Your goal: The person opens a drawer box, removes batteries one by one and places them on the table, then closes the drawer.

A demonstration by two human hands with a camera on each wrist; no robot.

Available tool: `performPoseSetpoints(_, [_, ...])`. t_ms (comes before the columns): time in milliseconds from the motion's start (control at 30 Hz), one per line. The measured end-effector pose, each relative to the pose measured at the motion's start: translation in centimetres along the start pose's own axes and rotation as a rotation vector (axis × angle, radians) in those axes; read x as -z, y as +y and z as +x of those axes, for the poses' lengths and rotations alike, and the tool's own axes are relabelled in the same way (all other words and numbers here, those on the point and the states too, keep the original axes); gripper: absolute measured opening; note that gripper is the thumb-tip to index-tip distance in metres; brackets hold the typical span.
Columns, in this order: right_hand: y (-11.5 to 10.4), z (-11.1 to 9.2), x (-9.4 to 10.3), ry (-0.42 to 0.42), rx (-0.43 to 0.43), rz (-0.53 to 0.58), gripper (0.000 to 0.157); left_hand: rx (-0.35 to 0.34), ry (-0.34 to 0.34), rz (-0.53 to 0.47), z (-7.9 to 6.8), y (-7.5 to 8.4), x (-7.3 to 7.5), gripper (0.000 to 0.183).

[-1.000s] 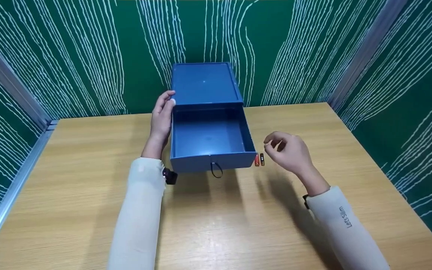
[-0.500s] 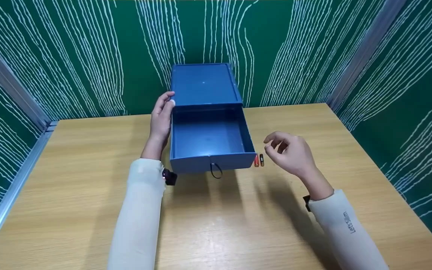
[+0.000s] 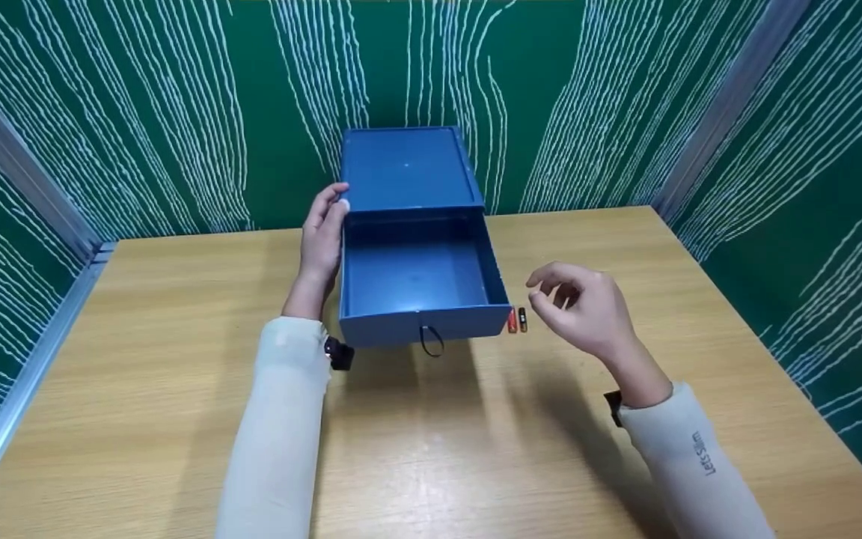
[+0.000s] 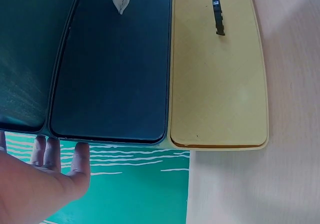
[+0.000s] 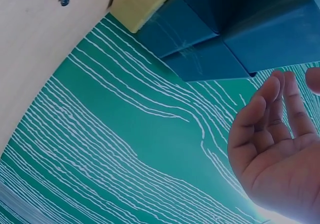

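A blue drawer cabinet point(image 3: 410, 168) stands at the back of the table, its top drawer point(image 3: 420, 273) pulled out with nothing inside. A black loop pull point(image 3: 432, 341) hangs from that drawer's front. My left hand point(image 3: 321, 238) rests against the cabinet's left side, thumb at the front corner; in the left wrist view, its fingers point(image 4: 80, 160) touch the side. My right hand point(image 3: 584, 308) hovers right of the drawer, loosely curled and holding nothing. Beneath it on the table lie a red battery point(image 3: 512, 321) and a black battery point(image 3: 523, 320), side by side.
Below the open drawer, the left wrist view shows a shut dark blue drawer point(image 4: 112, 78) with a pale loop, and a yellow drawer point(image 4: 217, 88) with a black loop. The wooden table point(image 3: 176, 389) meets green walls point(image 3: 536, 67) with white wavy lines.
My right wrist and forearm have sunk slightly down and right, while the fingertips stay almost in place. My left hand and the drawer hold still.
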State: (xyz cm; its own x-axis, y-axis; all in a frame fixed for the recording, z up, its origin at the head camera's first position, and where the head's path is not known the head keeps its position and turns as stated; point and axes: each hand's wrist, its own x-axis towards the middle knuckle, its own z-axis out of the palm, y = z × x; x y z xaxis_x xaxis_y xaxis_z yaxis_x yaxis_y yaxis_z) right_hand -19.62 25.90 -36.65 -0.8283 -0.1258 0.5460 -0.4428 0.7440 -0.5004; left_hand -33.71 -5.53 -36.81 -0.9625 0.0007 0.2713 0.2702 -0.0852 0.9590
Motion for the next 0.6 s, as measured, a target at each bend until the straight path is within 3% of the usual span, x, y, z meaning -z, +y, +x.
performPoseSetpoints(233, [-1.2,-0.2,0.6,0.054,0.055,0.054,0.005,-0.009,-0.004,-0.002,0.1,-0.1,0.0,0.031])
performPoseSetpoints(400, [-2.6,-0.4,1.2,0.070,0.108,0.104,0.007,0.008,-0.004,-0.006,-0.6,1.1,-0.2,0.034])
performPoseSetpoints(600, [-4.1,-0.7,1.6,0.058,0.144,0.127,0.011,0.017,0.014,-0.004,-0.1,0.2,-0.1,0.032])
